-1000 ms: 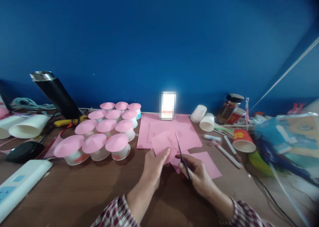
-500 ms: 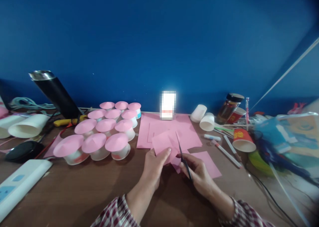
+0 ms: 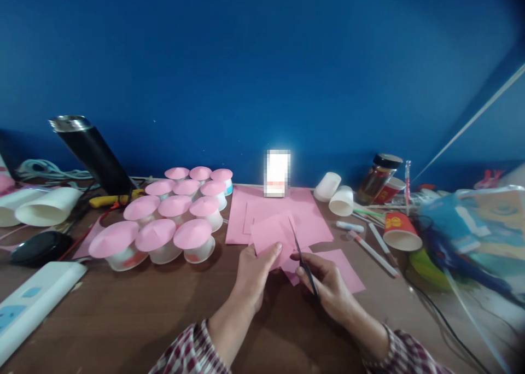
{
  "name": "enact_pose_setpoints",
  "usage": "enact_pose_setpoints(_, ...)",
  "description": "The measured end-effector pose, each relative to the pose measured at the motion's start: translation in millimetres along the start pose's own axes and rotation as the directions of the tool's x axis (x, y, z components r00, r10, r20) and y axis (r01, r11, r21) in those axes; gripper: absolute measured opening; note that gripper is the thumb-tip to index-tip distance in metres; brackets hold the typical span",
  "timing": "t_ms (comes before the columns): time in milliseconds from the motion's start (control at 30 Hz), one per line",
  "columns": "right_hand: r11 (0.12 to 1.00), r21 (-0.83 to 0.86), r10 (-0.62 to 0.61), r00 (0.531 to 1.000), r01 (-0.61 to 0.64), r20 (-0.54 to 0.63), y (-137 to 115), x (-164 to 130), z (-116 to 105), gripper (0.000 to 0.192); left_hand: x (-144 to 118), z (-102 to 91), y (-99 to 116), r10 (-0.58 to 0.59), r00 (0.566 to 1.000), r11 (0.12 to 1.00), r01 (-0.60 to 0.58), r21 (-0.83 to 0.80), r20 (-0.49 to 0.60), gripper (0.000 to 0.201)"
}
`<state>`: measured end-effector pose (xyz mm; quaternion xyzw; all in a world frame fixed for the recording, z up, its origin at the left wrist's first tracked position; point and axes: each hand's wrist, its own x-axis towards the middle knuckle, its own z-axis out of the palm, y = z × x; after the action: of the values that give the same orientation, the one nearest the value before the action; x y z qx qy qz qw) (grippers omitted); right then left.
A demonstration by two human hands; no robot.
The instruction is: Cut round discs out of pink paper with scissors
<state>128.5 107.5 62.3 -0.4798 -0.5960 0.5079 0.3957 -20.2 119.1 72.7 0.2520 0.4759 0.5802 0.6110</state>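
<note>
My left hand (image 3: 258,270) pinches a piece of pink paper (image 3: 268,234), its thumb lying on top. In my right hand (image 3: 324,281) is a pair of dark scissors (image 3: 305,264), the blade pointing up and away along the paper's right edge; the fingers partly hide the handles. Beneath both hands, pink offcuts (image 3: 346,270) lie on the brown table. Larger pink sheets (image 3: 315,221) are stacked just behind. To the left stand several paper cups with pink cone tops (image 3: 158,234), set out in rows.
A bright, blurred-out upright panel (image 3: 276,174) stands by the blue wall. On the right are white cups (image 3: 341,200), markers (image 3: 373,253), a red cup (image 3: 401,234) and a lidded jar (image 3: 377,177). Leftward are a black flask (image 3: 96,155), a power strip (image 3: 41,308) and a black mouse-like object (image 3: 41,248).
Almost nothing differs. The whole view has shifted very slightly; both hands keep their hold on the paper and the scissors.
</note>
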Motion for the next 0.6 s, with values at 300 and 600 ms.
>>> enact_pose_setpoints(300,1.0,-0.025,-0.001,1.0,0.001,0.002,3.6,-0.3,-0.3,0.045,0.9,-2.3,-2.3,-0.003,1.0,1.0,0.003,0.007,0.013,0.039)
enact_pose_setpoints(600,1.0,0.004,-0.002,1.0,0.002,0.009,3.9,1.5,1.1,0.044,3.1,-3.0,-2.8,0.005,1.0,0.999,-0.006,0.036,0.012,0.038)
